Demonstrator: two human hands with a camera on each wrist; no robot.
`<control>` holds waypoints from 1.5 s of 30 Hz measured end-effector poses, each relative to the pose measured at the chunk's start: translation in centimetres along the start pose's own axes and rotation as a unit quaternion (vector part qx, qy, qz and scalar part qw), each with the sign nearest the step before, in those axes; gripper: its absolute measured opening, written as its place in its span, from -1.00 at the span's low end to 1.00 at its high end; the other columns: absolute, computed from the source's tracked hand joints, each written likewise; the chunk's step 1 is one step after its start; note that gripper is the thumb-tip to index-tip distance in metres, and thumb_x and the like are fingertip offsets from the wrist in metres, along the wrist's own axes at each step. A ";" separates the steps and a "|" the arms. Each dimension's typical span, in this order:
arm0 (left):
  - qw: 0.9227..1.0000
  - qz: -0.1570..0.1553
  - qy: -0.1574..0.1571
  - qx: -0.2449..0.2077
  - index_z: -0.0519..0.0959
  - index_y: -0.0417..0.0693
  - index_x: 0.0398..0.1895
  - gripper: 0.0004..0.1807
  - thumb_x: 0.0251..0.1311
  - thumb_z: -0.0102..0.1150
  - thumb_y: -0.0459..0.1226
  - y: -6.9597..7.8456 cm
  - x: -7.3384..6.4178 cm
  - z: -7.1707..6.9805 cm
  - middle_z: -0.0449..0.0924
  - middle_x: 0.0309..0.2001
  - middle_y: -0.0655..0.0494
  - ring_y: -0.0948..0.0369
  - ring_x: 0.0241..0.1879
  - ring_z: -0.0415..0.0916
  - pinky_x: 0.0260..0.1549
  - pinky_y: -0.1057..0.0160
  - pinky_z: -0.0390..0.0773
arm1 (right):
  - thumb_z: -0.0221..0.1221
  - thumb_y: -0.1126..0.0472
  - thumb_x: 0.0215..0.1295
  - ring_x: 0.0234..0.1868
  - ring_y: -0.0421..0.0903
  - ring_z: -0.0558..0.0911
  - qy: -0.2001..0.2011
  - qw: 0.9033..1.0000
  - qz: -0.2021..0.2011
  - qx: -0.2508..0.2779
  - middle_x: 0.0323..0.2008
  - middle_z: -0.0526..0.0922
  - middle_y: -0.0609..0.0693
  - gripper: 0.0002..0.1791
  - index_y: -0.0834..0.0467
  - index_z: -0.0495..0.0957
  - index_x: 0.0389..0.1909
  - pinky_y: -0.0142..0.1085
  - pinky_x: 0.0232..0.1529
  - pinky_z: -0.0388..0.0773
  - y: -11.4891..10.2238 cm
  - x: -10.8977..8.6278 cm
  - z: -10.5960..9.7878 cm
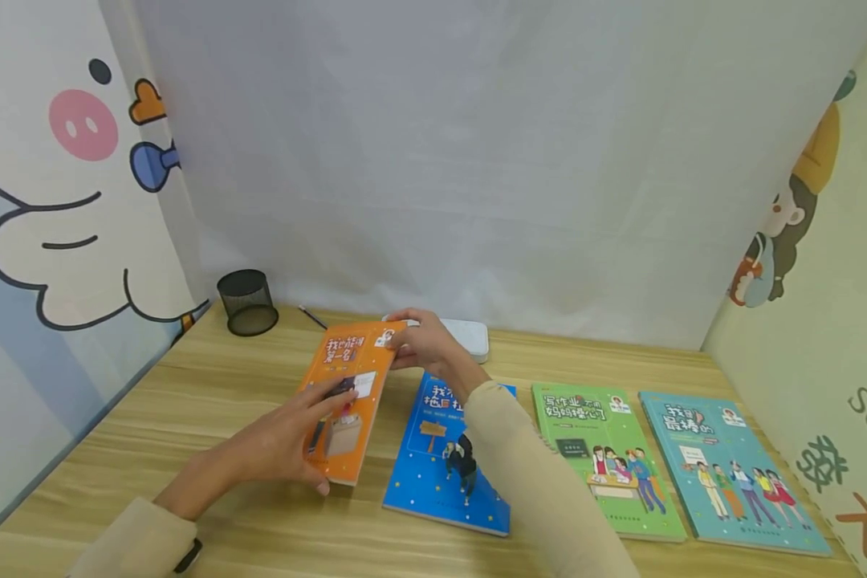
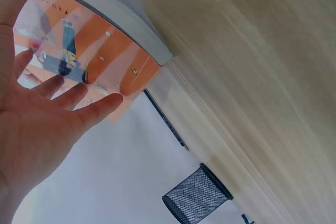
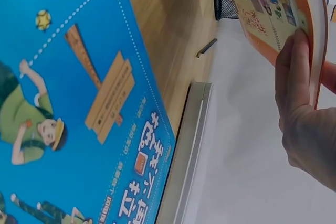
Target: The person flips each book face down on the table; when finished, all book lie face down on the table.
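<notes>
1. Head view: your wooden desk (image 1: 224, 385) sits in front of a white curtain, with cartoon panels on both sides. Your right hand (image 1: 422, 345) pinches the top corner of the orange book (image 1: 350, 401), lifting its far end off the desk while the near end stays down. Your left hand (image 1: 289, 437) lies flat with fingers spread on the cover. To the right lie a blue book (image 1: 433, 474), a green book (image 1: 607, 457) and a teal book (image 1: 730, 470), all flat. A black mesh cup (image 1: 246, 302), a pen (image 1: 312, 316) and a white box (image 1: 470, 337) sit near the curtain.
2. Left wrist view: your left hand (image 2: 37, 124) is open, fingers straight against the orange book (image 2: 105, 61); the mesh cup (image 2: 197, 195) and pen (image 2: 165, 119) lie beyond.
3. Right wrist view: your right hand (image 3: 304, 114) grips the orange book's (image 3: 268, 14) edge, fingers curled over the cover. The blue book (image 3: 68, 103) lies below, just beside the white box (image 3: 189, 145).
</notes>
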State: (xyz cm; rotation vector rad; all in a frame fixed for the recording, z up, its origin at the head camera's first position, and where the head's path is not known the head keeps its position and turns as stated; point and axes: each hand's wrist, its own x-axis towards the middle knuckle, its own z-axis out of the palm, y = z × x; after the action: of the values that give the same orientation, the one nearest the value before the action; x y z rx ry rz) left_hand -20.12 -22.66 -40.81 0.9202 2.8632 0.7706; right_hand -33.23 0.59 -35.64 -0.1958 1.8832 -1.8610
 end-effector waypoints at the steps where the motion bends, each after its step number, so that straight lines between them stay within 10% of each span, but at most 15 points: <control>1: 1.000 0.006 0.006 -0.002 0.09 0.19 0.58 0.31 -0.32 0.61 0.18 0.1 0.1 0.0 -0.10 0.59 -0.15 -0.32 0.45 0.10 0.21 -0.37 0.39 | 0.14 0.49 0.31 -0.15 0.18 0.75 0.000 1.000 -0.003 0.003 0.20 0.52 0.34 -0.48 0.20 0.41 0.30 -0.05 -0.15 0.74 -0.1 -0.1 -0.1; 12: 0.997 0.023 0.070 0.039 0.09 0.31 0.57 0.38 -0.45 0.70 0.13 2.9 1.4 0.3 -0.07 0.60 -0.04 -0.25 0.47 0.11 0.18 -0.30 0.47 | 0.12 0.49 0.32 -0.12 0.15 0.71 0.017 0.999 -0.006 0.030 0.24 0.49 0.34 -0.44 0.20 0.37 0.33 0.09 0.12 0.59 -1.7 -0.3 -0.9; 25: 0.986 0.048 0.116 0.108 0.19 0.33 0.54 0.17 -0.22 0.66 -0.03 4.6 2.1 0.4 0.06 0.56 -0.17 -0.26 0.44 0.23 0.19 -0.27 0.49 | 0.12 0.51 0.29 0.05 0.24 0.66 0.040 0.998 -0.003 0.049 0.26 0.45 0.34 -0.43 0.22 0.35 0.34 -0.09 -0.04 0.71 -2.8 -0.7 -1.4; 35: 0.985 0.071 0.120 0.099 0.38 0.00 0.44 -0.17 0.04 0.49 -0.34 5.3 1.9 -0.8 0.35 0.39 -0.34 -0.12 -0.03 0.65 -0.07 -0.21 0.63 | 0.12 0.52 0.26 0.08 0.27 0.64 0.056 0.997 0.008 0.050 0.21 0.49 0.37 -0.42 0.25 0.35 0.32 -0.14 -0.13 0.74 -3.2 -0.6 -1.9; 45: 0.983 0.093 0.120 0.103 0.36 -0.09 0.43 -0.27 0.16 0.24 -0.57 5.1 2.4 -2.0 0.70 -0.02 -0.16 0.26 -0.42 0.53 -0.41 0.30 0.62 | 0.10 0.53 0.24 0.15 0.31 0.60 0.071 0.996 0.012 0.056 0.20 0.48 0.39 -0.42 0.28 0.35 0.31 -0.19 -0.19 0.75 -3.5 -1.0 -2.2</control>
State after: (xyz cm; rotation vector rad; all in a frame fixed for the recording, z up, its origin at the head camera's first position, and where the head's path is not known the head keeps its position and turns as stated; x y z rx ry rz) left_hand -19.70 -18.68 -36.47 1.2131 3.1474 0.6468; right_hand -34.09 2.75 -32.14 -0.0045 1.8555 -2.0051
